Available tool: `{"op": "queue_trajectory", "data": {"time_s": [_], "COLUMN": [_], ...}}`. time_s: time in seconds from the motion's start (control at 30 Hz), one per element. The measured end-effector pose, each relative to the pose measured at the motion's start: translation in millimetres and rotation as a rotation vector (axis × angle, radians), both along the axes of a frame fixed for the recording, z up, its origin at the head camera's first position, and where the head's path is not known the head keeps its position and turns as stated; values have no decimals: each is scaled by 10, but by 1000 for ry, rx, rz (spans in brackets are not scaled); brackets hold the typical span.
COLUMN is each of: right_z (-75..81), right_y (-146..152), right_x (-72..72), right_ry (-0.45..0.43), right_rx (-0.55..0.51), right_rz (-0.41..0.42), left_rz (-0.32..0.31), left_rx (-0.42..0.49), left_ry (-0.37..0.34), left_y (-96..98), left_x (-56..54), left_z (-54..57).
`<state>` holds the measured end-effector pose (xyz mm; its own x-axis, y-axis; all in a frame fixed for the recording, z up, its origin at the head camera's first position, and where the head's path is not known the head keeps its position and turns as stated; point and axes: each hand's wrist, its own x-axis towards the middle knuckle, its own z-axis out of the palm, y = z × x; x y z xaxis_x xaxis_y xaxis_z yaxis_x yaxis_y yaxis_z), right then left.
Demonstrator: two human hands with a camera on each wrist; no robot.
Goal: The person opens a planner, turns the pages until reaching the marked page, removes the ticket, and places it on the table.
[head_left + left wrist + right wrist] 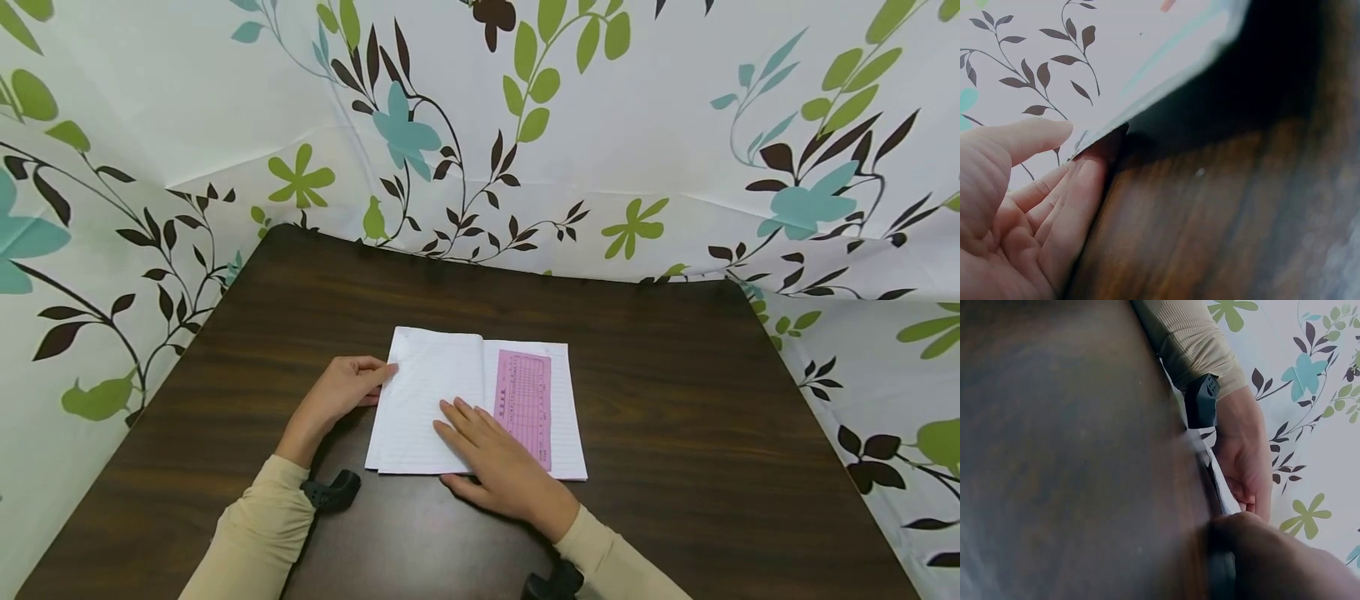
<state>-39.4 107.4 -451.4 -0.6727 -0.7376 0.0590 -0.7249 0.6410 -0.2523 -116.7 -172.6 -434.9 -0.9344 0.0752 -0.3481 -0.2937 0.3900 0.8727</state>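
An open lined notebook (427, 367) lies on the dark wooden table, its right page bearing a pink printed panel (525, 375) with a grid. At the notebook's left edge, my left hand (345, 387) pinches the paper, thumb above and fingers beneath; the left wrist view shows this hand (991, 187) close up at the thin edge. My right hand (502, 471) rests with fingers extended across the lower part of the notebook, over the left page and the fold, partly covering the pink panel. In the right wrist view, that hand (1279, 556) is dark and blurred.
The dark table (660, 417) spreads out on all sides of the notebook. Behind it hangs a white cloth (660, 125) printed with leaves, flowers and birds. A black wrist device (332, 492) sits at the left cuff, another (553, 581) at the right.
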Motion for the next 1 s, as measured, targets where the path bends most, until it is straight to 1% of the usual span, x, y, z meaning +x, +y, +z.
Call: {"op": "queue_trajectory", "data": {"time_s": [0.13, 0.23, 0.4, 0.5, 0.7, 0.8, 0.87, 0.93, 1.0], "right_z": [-15, -7, 13, 14, -4, -7, 2, 22, 46], "right_y": [-10, -18, -28, -27, -17, -4, 13, 45, 100], "right_x": [21, 29, 27, 18, 2, -4, -15, -39, -77], "right_ry": [49, 68, 43, 24, 46, 39, 47, 91, 172], "right_rx": [48, 61, 81, 86, 64, 32, -12, -72, -151], "right_rz": [-2, -5, -17, -21, -11, 1, 7, 2, -39], "left_rz": [-14, -25, -42, -42, -18, -9, -7, -6, -7], "left_rx": [1, 10, 14, 2, -13, -12, -11, -12, -13], "left_ry": [3, 16, 25, 22, 14, 11, 7, 5, 1], "left_y": [-4, -13, -22, -15, 5, 17, 21, 19, 11], "left_x": [12, 9, -3, -6, 9, 18, 24, 24, 22], "left_z": [-32, -42, -30, -16, 22, 25, 24, 20, 15]}}
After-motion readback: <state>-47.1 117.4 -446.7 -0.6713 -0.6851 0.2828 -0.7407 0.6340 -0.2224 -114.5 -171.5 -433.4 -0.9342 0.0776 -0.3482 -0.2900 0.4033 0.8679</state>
